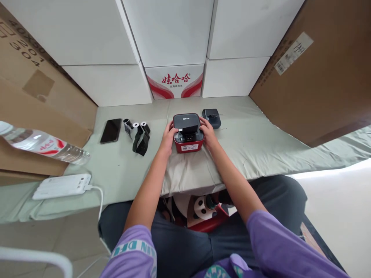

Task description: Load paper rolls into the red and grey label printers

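A small red and black label printer point(189, 146) sits on the green cloth in front of me, with a dark strip standing out of the slot in its top. My left hand point(169, 135) grips its left side, thumb resting on the upper edge. On the opposite side my right hand point(206, 132) is closed against the printer the same way. Just behind my right hand lies a small dark box-shaped device point(212, 118) with a thin piece sticking out. Several small rolls with black strips point(142, 137) lie to the left of the printer.
A black phone point(111, 131) lies at the left. Nearer are a water bottle point(48, 144) and a white power bank point(65, 185) with a cable. Cardboard boxes point(321, 77) flank the cloth-covered surface point(249, 154). White boxes point(174, 34) form a wall behind.
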A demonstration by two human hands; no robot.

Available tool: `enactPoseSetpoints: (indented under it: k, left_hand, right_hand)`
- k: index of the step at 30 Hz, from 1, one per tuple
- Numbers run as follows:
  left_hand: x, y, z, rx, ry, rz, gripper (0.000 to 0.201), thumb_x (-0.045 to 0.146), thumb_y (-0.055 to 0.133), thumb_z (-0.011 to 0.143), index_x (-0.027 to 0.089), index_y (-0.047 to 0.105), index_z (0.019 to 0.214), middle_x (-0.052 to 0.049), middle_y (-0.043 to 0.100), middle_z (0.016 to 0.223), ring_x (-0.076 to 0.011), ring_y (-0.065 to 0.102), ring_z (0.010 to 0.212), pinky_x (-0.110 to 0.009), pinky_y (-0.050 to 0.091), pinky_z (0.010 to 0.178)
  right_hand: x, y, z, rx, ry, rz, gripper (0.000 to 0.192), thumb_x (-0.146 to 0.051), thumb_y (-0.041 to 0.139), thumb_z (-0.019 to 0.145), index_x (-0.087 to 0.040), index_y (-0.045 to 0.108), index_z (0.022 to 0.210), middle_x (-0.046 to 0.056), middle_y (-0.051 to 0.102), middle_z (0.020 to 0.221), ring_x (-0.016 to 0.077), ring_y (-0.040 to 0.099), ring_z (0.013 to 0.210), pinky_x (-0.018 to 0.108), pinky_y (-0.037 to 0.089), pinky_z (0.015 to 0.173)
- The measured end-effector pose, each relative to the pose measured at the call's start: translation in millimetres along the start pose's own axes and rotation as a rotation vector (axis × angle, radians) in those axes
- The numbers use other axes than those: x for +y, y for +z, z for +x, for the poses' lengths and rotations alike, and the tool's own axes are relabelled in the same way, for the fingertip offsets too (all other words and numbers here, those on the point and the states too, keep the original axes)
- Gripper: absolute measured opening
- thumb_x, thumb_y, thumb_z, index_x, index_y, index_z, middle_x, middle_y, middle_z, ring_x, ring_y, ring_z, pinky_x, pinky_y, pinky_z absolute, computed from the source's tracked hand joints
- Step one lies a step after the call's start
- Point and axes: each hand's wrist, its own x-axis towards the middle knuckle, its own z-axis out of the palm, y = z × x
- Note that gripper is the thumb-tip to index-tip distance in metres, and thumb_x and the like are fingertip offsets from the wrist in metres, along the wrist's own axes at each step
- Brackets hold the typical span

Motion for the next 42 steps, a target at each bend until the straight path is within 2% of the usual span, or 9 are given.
enactPoseSetpoints:
  k: [7, 11, 16, 20, 23, 31, 35, 38, 42]
  left_hand:
    - [4.3, -2.7, -2.0, 0.016, -0.010, -0.050, 0.055, 0.023, 0.072, 0.073, 0.029, 0.070, 0.127, -0.003, 0.069, 0.137, -0.0263, 0.067, 0.123, -0.034, 0.058, 0.094]
    - [-6.2, 1.3, -6.4, 0.040, 0.077, -0.119, 0.048, 0.024, 0.074, 0.075, 0.027, 0.072, 0.123, -0.005, 0.071, 0.133, -0.0238, 0.066, 0.123, -0.033, 0.055, 0.101]
    - [-27.9, -0.8, -22.4, 0.124, 0.232, -0.104, 0.042, 0.050, 0.072, 0.085, 0.024, 0.074, 0.118, -0.008, 0.073, 0.126, -0.0219, 0.066, 0.122, -0.032, 0.052, 0.103]
    - [-30.4, -3.4, -30.9, 0.153, 0.231, -0.078, 0.041, 0.049, 0.069, 0.086, 0.023, 0.075, 0.118, -0.008, 0.074, 0.125, -0.0220, 0.067, 0.119, -0.031, 0.053, 0.096]
    - [-23.6, -1.5, -31.7, 0.176, 0.178, -0.106, 0.039, 0.044, 0.068, 0.083, 0.022, 0.076, 0.114, -0.007, 0.075, 0.120, -0.0210, 0.069, 0.111, -0.028, 0.054, 0.086]
    - [-15.2, 1.2, -27.6, 0.208, 0.116, -0.095, 0.036, 0.042, 0.070, 0.078, 0.022, 0.074, 0.106, -0.006, 0.074, 0.111, -0.0193, 0.067, 0.103, -0.025, 0.050, 0.074]
    - [-20.2, 2.0, -26.6, 0.187, 0.149, -0.089, 0.037, 0.046, 0.069, 0.082, 0.023, 0.072, 0.111, -0.005, 0.072, 0.117, -0.0197, 0.067, 0.108, -0.027, 0.051, 0.082]
    - [-24.0, 3.8, -26.2, 0.149, 0.176, -0.112, 0.038, 0.046, 0.068, 0.085, 0.025, 0.070, 0.116, -0.004, 0.072, 0.121, -0.0191, 0.066, 0.114, -0.028, 0.050, 0.092]
    - [-20.9, 7.4, -27.6, 0.158, 0.146, -0.124, 0.031, 0.041, 0.068, 0.080, 0.024, 0.071, 0.106, -0.002, 0.073, 0.104, -0.0173, 0.068, 0.099, -0.026, 0.050, 0.084]
  right_hand:
    - [-5.5, 0.2, -2.2, 0.005, -0.051, -0.137, 0.047, -0.034, 0.067, 0.070, -0.024, 0.064, 0.116, 0.010, 0.073, 0.130, 0.0271, 0.065, 0.126, 0.048, 0.050, 0.113]
    - [-8.9, 1.9, -5.4, 0.035, -0.042, -0.184, 0.049, -0.040, 0.070, 0.070, -0.020, 0.065, 0.115, 0.013, 0.073, 0.129, 0.0284, 0.065, 0.127, 0.048, 0.051, 0.113]
    - [-1.5, -5.3, -39.0, 0.006, 0.006, -0.142, 0.068, -0.064, 0.069, 0.077, -0.021, 0.064, 0.129, 0.012, 0.069, 0.141, 0.0291, 0.061, 0.136, 0.049, 0.047, 0.118]
    - [9.3, -14.2, -75.0, -0.201, -0.134, -0.181, 0.089, -0.065, 0.077, 0.078, -0.025, 0.050, 0.152, 0.010, 0.049, 0.163, 0.0288, 0.047, 0.152, 0.047, 0.037, 0.127]
    - [13.7, -15.4, -85.4, -0.220, -0.173, -0.230, 0.101, -0.062, 0.082, 0.076, -0.025, 0.040, 0.160, 0.012, 0.045, 0.166, 0.0308, 0.046, 0.152, 0.049, 0.037, 0.127]
    - [18.7, -16.9, -82.0, -0.170, -0.182, -0.261, 0.092, -0.060, 0.078, 0.082, -0.025, 0.042, 0.159, 0.013, 0.050, 0.162, 0.0318, 0.051, 0.148, 0.050, 0.042, 0.125]
    - [15.3, -16.1, -83.6, -0.160, -0.197, -0.328, 0.093, -0.063, 0.077, 0.082, -0.026, 0.042, 0.159, 0.012, 0.051, 0.161, 0.0324, 0.051, 0.149, 0.051, 0.042, 0.125]
    - [12.5, -14.6, -85.1, -0.147, -0.239, -0.432, 0.096, -0.064, 0.078, 0.080, -0.026, 0.042, 0.160, 0.012, 0.047, 0.164, 0.0339, 0.045, 0.153, 0.053, 0.035, 0.128]
    - [8.7, -12.3, -88.1, -0.146, -0.294, -0.538, 0.091, -0.060, 0.076, 0.084, -0.025, 0.042, 0.160, 0.013, 0.048, 0.163, 0.0364, 0.044, 0.153, 0.055, 0.034, 0.128]
